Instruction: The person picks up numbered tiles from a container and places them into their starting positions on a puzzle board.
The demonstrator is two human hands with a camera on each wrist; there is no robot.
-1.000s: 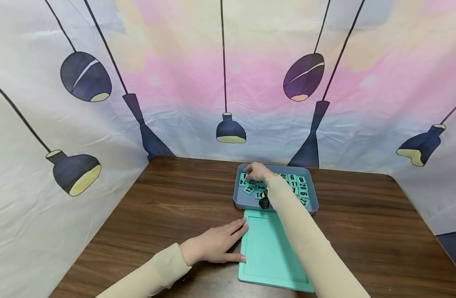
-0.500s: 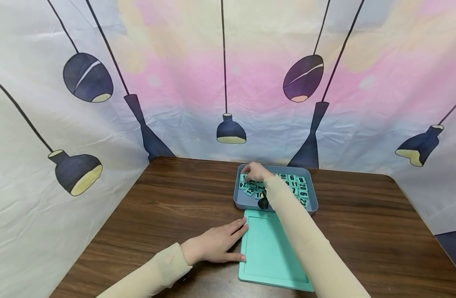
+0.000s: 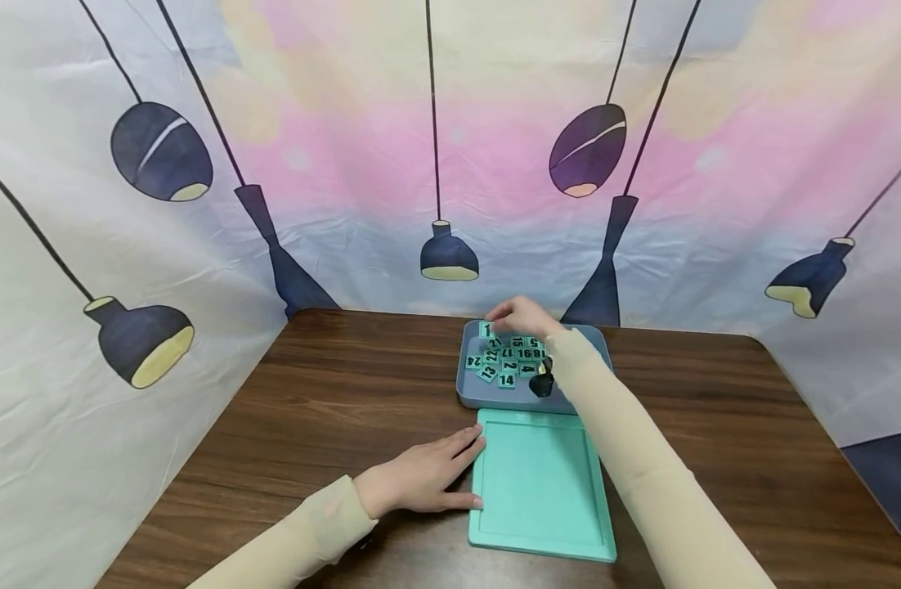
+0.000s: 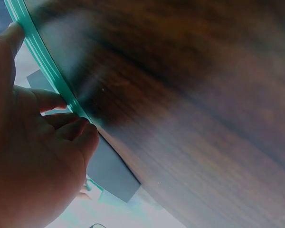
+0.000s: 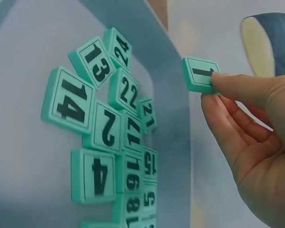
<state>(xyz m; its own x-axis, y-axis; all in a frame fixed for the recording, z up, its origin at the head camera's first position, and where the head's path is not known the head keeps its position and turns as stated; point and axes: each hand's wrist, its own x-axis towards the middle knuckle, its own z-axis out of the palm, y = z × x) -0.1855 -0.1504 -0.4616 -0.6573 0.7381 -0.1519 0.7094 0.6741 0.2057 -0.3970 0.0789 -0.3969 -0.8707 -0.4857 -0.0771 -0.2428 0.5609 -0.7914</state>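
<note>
Between thumb and fingertips my right hand [image 3: 524,317] pinches a green number tile [image 5: 198,76] marked 1. In the right wrist view this tile is up above the far rim of a blue-grey tray [image 3: 480,397]. Several more numbered tiles lie face up in that tray, among them a 14 tile [image 5: 70,102] and a 4 tile [image 5: 96,175]. My left hand [image 3: 424,474] lies with extended fingers against the left edge of a flat green puzzle frame [image 3: 475,523]. The frame's recess holds no tiles. My right forearm hides the tray's right part.
A brown wooden table [image 3: 333,393] carries everything. The tray stands at its back edge, directly behind the frame. Behind the table hangs a pastel cloth [image 3: 362,147] printed with dark lamps. A small black object [image 3: 542,383] shows beneath my right wrist.
My right hand has lifted the 1 tile off the tray floor and moved slightly up and right. The left hand keeps its place on the frame. The head view has shifted a little.
</note>
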